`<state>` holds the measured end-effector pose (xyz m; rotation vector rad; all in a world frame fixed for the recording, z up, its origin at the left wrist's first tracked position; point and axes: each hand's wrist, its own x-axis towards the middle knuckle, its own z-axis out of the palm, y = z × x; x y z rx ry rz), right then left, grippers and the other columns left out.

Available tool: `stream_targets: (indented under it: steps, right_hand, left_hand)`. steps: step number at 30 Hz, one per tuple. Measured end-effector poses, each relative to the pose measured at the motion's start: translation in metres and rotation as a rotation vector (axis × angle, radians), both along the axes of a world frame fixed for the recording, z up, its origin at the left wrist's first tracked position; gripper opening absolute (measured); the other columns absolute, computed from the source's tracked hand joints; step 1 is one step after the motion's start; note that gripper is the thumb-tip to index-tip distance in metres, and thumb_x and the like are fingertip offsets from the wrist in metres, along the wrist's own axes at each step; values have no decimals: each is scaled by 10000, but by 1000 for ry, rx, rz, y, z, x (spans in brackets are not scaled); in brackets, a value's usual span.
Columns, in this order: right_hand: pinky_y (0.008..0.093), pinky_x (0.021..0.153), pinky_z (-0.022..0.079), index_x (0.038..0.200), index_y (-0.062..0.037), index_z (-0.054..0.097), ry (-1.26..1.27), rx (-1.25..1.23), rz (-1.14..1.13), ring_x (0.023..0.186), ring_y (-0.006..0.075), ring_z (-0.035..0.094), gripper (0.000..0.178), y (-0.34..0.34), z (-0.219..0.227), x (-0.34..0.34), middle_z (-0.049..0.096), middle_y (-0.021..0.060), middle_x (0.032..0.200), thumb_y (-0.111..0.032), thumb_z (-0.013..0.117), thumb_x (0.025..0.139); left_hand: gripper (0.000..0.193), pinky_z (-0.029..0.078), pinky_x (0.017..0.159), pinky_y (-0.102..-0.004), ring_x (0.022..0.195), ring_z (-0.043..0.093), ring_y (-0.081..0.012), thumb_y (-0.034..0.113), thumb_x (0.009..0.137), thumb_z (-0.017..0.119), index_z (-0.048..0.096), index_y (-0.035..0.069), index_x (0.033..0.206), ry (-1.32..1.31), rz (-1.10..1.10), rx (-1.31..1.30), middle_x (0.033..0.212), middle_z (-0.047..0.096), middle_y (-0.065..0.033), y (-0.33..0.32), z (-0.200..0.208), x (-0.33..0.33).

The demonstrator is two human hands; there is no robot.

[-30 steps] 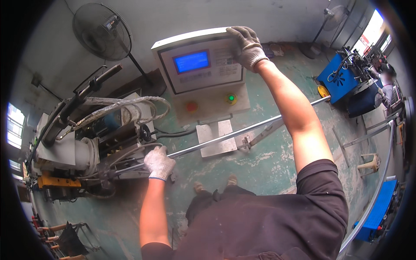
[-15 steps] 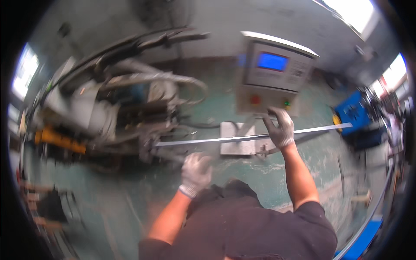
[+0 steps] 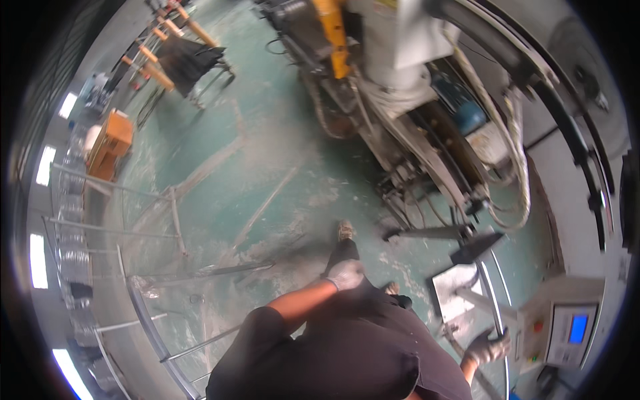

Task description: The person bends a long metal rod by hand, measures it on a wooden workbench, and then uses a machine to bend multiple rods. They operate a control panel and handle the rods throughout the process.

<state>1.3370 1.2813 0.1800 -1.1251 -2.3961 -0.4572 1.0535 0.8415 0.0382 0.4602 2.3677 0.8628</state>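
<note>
My right hand, in a grey work glove, is shut around a long thin metal tube at the lower right. The tube runs up from my hand toward the clamp end of a big tube-bending machine. My left hand, also gloved, hangs free in front of my dark trousers. It holds nothing and its fingers are loosely apart. A white control box with a blue screen and a red button stands just right of my right hand.
The green concrete floor carries loose metal tubes to my left. A rack of bent tubes curves along the lower left. An orange box and a dark frame stand sit at the upper left.
The view has swung hard to the left, so the machine and control box now sit at the right. My right hand has slid along the tube and my left hand has dropped beside my leg.
</note>
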Motion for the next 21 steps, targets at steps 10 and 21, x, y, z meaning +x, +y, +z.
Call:
stream_targets:
  steps: [10, 21]
  right_hand:
    - [517, 1056, 560, 1278, -124, 789, -73, -141, -131, 1191, 380, 719, 340, -104, -68, -189, 781, 137, 1199, -279, 718, 983]
    - [474, 995, 614, 1157, -115, 842, -1302, -924, 392, 1205, 346, 753, 284, -292, -229, -570, 803, 148, 1233, -244, 637, 1008]
  left_hand:
    - [200, 593, 922, -515, 1007, 762, -404, 257, 943, 688, 785, 105, 1028, 68, 177, 189, 1028, 795, -183, -120, -10, -254]
    - [359, 588, 965, -475, 1067, 757, -416, 331, 976, 667, 797, 38, 1137, 112, 641, 20, 1096, 799, -217, -371, 10, -478]
